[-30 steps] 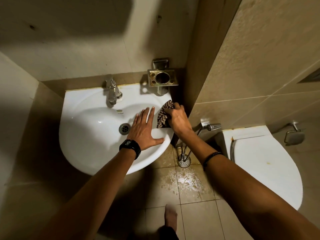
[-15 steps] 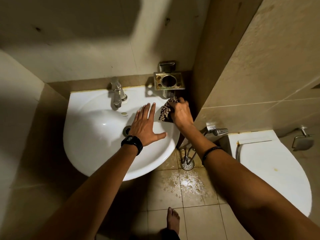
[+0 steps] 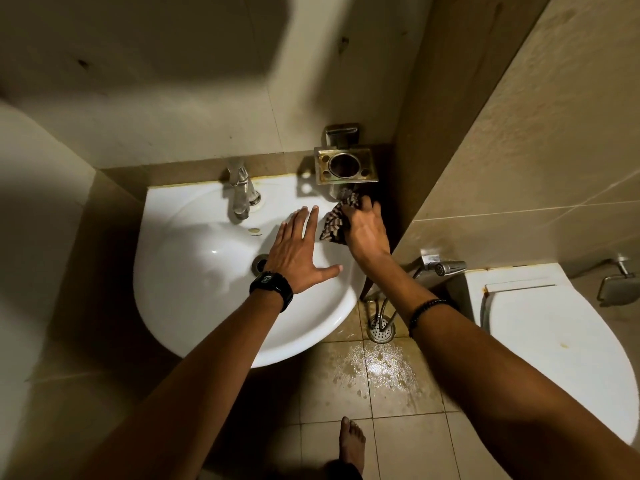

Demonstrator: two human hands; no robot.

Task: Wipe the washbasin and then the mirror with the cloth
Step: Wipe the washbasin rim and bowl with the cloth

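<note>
A white washbasin (image 3: 194, 306) hangs on the wall below me, with a chrome tap (image 3: 241, 194) at its back and a drain (image 3: 259, 263) partly hidden by my wrist. My left hand (image 3: 298, 252) lies flat and spread on the basin's right inner slope, holding nothing. My right hand (image 3: 365, 232) grips a dark patterned cloth (image 3: 334, 221) against the basin's back right rim, just under the metal holder. No mirror is in view.
A metal tumbler holder (image 3: 344, 165) juts from the wall above the basin's right corner. A toilet (image 3: 540, 341) stands at the right with a spray nozzle (image 3: 446, 267) beside it. The floor (image 3: 377, 372) is wet around a floor drain (image 3: 381, 329). My bare foot (image 3: 351, 441) stands below.
My right hand has slid the cloth along the right rim toward the back corner under the holder. My left hand stays flat on the basin. The camera has shifted slightly.
</note>
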